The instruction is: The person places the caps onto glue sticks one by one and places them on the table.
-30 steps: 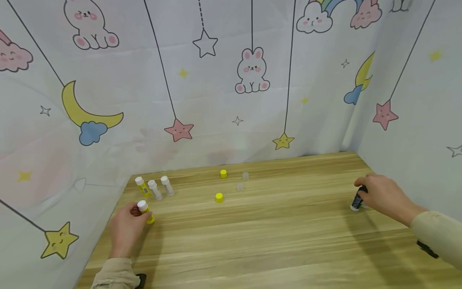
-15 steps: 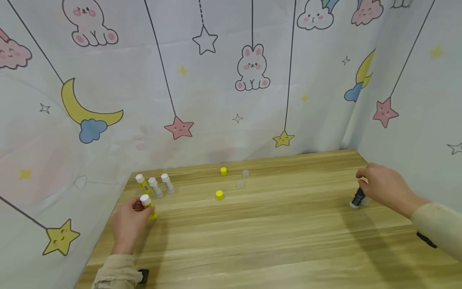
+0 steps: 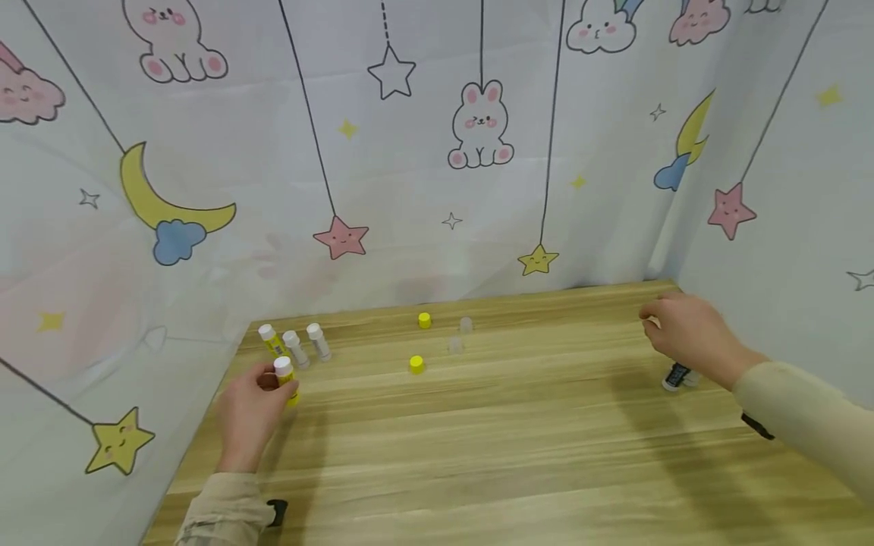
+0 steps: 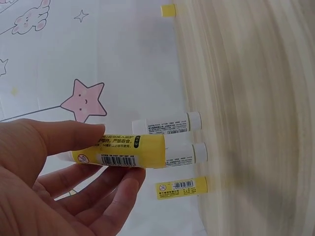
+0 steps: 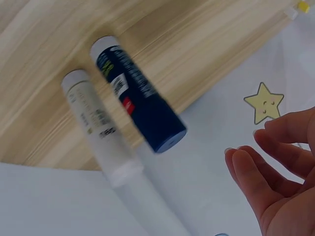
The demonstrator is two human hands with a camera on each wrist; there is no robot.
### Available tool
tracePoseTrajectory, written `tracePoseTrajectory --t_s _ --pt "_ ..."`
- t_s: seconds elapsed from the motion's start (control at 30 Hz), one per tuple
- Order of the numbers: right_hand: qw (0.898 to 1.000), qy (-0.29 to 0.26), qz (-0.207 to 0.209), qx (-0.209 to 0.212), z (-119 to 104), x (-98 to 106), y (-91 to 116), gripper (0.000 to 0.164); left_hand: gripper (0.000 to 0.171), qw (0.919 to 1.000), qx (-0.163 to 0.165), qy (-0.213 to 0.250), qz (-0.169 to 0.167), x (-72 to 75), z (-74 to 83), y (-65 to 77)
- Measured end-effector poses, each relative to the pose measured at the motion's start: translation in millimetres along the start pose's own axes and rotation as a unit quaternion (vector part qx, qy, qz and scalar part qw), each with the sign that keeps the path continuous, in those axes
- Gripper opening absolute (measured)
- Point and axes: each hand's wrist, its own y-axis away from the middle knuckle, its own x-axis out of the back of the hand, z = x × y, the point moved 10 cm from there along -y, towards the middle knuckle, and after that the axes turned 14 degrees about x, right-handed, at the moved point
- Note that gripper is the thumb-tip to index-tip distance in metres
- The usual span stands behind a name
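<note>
My left hand (image 3: pixel 244 417) pinches a yellow glue stick (image 4: pixel 129 151) between thumb and fingers, its white end up in the head view. Just behind it stand another yellow glue stick (image 3: pixel 272 340) and two white ones, a nearer (image 3: pixel 297 349) and a farther (image 3: pixel 319 342). Over the right side of the table, my right hand (image 3: pixel 693 330) holds nothing, its fingers loosely bent. Near it a dark blue tube (image 5: pixel 140 96) stands beside a white tube (image 5: pixel 101 125), both apart from the hand; in the head view the wrist partly hides them.
Two yellow caps, one behind (image 3: pixel 425 321) and one in front (image 3: pixel 416 365), lie mid-table. Beside them are two translucent caps, the back one (image 3: pixel 466 324) and the front one (image 3: pixel 455 345). A printed cloth (image 3: pixel 403 167) hangs behind the wooden table (image 3: pixel 478 455).
My right hand has let go of the dark blue tube and moved left, away from it. The left hand, still pinching the yellow glue stick, has shifted slightly up and right in the head view.
</note>
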Motion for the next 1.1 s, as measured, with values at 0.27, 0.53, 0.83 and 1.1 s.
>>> tracePoseTrajectory --t_s 0.27,0.53,0.83,1.1 --pt "1.0 -0.025 -0.001 0.001 -14.9 -18.9 -21.6 0.016 0.034 0.9999 -0.011 0.004 0.005 2.3 6.1 1.5" --pt "0.999 -0.035 0.011 0.026 -34.6 -41.1 -39.4 0.012 0.04 0.9996 -0.023 0.013 0.001 0.4 13.9 7.2" --pt "0.998 -0.057 0.016 0.022 -47.1 -56.6 -52.2 0.013 0.039 0.9979 -0.06 0.013 0.02 3.7 26.9 13.0" --pt "0.997 -0.069 0.016 0.025 -67.7 -65.6 -67.8 0.014 0.038 0.9976 -0.066 0.009 0.019 3.9 32.2 16.9"
